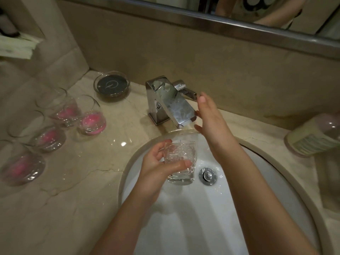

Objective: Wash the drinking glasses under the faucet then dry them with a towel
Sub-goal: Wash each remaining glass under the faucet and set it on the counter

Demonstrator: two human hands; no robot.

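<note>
My left hand (pixel 158 162) grips a clear square drinking glass (pixel 180 162) over the white sink basin (pixel 184 218), below the chrome faucet spout (pixel 174 105). Water fills and bubbles in the glass. My right hand (pixel 209 116) is raised beside the spout, fingers straight, fingertips near the faucet lever (pixel 185 90); it holds nothing. Several round glasses with pink bottoms (pixel 92 118) stand on the counter at the left. No towel shows.
A glass dish with a dark disc (pixel 111 85) sits behind the faucet at the left. A pale cylindrical container (pixel 312 137) lies on the counter at the right. The drain plug (pixel 207 175) is beside the held glass. A mirror edge runs along the top.
</note>
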